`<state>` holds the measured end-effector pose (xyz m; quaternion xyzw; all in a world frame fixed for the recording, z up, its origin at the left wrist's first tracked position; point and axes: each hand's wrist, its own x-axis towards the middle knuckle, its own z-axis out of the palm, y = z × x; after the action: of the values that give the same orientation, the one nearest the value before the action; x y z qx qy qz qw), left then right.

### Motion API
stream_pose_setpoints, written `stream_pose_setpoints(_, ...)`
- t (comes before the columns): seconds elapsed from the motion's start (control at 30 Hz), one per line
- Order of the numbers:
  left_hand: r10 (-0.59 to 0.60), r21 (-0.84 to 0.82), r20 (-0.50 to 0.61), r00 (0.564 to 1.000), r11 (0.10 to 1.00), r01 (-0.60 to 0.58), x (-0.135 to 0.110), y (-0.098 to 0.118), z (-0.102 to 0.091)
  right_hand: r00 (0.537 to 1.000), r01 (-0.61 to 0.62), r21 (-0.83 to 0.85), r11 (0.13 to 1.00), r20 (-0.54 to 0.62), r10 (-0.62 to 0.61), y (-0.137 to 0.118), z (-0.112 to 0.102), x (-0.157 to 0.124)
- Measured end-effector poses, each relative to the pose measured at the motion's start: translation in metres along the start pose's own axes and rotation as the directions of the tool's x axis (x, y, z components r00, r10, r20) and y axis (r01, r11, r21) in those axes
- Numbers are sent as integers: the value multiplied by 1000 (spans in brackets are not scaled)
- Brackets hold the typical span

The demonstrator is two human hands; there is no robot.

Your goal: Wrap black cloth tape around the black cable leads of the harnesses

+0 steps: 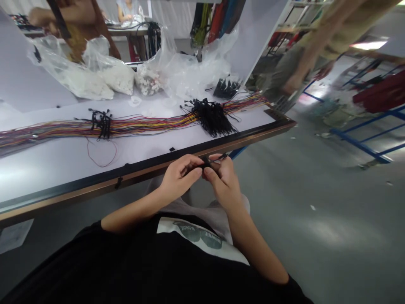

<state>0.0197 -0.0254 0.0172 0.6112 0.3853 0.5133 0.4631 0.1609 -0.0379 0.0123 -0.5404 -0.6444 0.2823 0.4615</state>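
My left hand (pixel 181 175) and my right hand (pixel 224 179) meet in front of the table's front edge, close to my body. Both pinch a small black piece (pixel 206 162) between thumbs and fingers; its kind is mostly hidden by the fingertips. A short dark end (pixel 223 156) sticks out past my right index finger. Beyond my hands, on the table, a thick pile of black cable pieces (pixel 215 120) lies across a long bundle of coloured wires (pixel 148 125). Farther left, a smaller black group of cable pieces (pixel 101 124) rests on the same wires.
Clear plastic bags (pixel 117 76) with white parts stand along the back of the white table (pixel 63 169). A thin red wire loop (pixel 103 164) lies near the left. At the right stands a blurred person (pixel 316 42), near blue metal frames (pixel 363 145). Another person (pixel 76 25) works behind the table.
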Motion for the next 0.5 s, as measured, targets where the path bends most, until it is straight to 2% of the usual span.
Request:
stream_pose_setpoints(0.13,-42,5,-34,999,999,42,3,0,1,997,74,-123,990,26,-71,0,-2,-1)
stream_pose_setpoints(0.27,-164,-108,-64,984,982,157,7,0,3,959,284,-326,902,101,-266,4,-8,1)
stream_pose_setpoints(0.37,-271,-245,-45,962,936,252,8,0,6,884,462,-442,769,158,-441,8,-13,3)
stream_pose_setpoints(0.43,-340,-341,26,940,881,328,9,-2,8,828,526,-504,685,119,-548,10,-14,5)
stream_pose_setpoints(0.5,-412,-425,157,898,793,438,11,-7,8,755,556,-567,608,37,-655,11,-12,5)
